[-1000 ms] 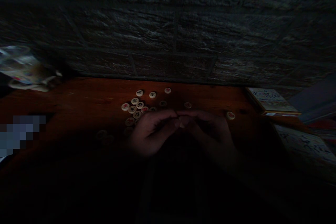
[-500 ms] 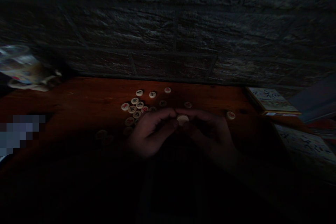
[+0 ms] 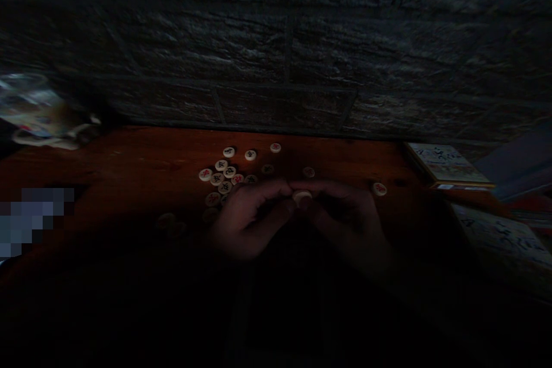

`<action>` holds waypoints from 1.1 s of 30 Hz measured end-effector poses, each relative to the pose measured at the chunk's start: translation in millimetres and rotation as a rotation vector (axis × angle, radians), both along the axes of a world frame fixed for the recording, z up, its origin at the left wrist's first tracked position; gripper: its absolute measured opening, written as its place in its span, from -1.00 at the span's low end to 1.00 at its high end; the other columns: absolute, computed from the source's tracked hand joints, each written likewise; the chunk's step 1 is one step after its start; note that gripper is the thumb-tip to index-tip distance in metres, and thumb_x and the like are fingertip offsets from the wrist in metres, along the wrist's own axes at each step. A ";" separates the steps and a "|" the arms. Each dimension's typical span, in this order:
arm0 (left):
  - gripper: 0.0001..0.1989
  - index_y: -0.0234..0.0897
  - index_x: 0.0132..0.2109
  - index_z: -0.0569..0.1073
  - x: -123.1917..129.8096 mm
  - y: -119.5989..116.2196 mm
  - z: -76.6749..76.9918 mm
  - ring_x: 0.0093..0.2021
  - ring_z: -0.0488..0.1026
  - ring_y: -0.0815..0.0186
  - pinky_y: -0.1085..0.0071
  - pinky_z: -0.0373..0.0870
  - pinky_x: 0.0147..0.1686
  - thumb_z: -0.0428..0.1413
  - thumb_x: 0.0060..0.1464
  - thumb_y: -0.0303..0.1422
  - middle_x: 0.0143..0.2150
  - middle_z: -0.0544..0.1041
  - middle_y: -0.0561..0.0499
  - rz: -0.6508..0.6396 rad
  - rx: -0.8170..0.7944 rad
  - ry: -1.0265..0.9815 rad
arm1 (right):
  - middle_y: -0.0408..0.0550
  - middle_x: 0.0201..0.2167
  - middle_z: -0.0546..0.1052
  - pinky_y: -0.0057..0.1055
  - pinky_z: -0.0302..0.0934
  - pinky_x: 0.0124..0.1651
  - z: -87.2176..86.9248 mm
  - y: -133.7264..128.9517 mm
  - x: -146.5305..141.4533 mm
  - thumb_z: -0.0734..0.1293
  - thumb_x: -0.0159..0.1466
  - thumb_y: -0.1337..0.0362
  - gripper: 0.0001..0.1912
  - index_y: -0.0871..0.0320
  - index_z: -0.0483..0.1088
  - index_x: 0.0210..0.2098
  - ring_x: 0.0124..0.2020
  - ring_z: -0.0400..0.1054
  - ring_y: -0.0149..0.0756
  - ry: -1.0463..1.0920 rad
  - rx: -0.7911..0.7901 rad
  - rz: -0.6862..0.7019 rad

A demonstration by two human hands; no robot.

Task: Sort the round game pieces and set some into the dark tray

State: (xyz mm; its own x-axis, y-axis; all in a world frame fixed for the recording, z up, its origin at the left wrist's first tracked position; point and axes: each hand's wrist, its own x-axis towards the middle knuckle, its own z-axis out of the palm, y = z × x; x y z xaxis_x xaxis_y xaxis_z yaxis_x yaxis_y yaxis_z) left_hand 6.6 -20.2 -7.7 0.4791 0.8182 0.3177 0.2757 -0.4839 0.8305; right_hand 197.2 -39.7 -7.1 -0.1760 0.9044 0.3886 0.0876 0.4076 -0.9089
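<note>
Between the fingertips of both hands is a pale round Chinese chess piece [image 3: 302,196], held above the wooden table [image 3: 159,152]. My left hand [image 3: 252,215] grips it from the left, fingers closed. From the right, my right hand [image 3: 345,215] pinches the same piece with thumb and fingers. Whatever mark the piece bears cannot be made out. Behind and left of my left hand lies a loose cluster of Chinese chess pieces [image 3: 217,179] with red or black characters, some covered by that hand. A red-marked piece [image 3: 379,189] rests alone to the right.
A dark brick wall [image 3: 276,57] rises along the table's back edge. Two flat printed boxes lie at the right, one at the back [image 3: 448,162] and one nearer [image 3: 504,236]. A clear container [image 3: 37,106] stands far left. The foreground is very dark.
The held piece has tilted and shifted slightly right between my fingertips, so its top face shows less. The pieces on the table have stayed in place.
</note>
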 end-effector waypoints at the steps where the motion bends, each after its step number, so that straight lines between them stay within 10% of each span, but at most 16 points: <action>1: -0.83 -0.29 -0.20 0.55 0.0 -0.1 0.1 -0.33 0.54 0.34 0.43 0.40 -0.32 0.08 0.33 -0.37 -0.32 0.62 0.02 -0.002 0.003 -0.004 | -0.12 -0.19 0.74 -0.30 0.52 -0.04 0.0 0.0 0.1 0.43 0.33 0.35 -0.79 0.01 0.66 -0.09 -0.19 0.64 -0.27 0.002 -0.002 0.005; 20: -0.77 -0.26 -0.07 0.60 1.4 1.1 -2.0 -0.26 0.56 0.30 0.42 0.41 -0.25 0.06 0.39 -0.29 -0.25 0.66 0.01 0.001 -0.041 -0.078 | -0.11 -0.17 0.72 -0.33 0.50 -0.06 -3.7 -1.2 3.0 0.40 0.32 0.44 -0.65 0.01 0.62 0.04 -0.18 0.62 -0.31 -0.044 0.048 0.037; 33: -0.63 -0.25 -0.05 0.64 -2.8 1.2 -15.1 -0.12 0.55 0.14 0.29 0.39 -0.03 0.00 0.43 -0.16 -0.14 0.66 -0.05 -0.082 -0.164 -0.249 | -0.05 -0.18 0.57 -0.43 0.45 -0.17 -1.1 2.4 4.9 0.54 0.25 0.36 -0.63 0.09 0.57 0.05 -0.20 0.51 -0.33 -0.246 0.402 -0.086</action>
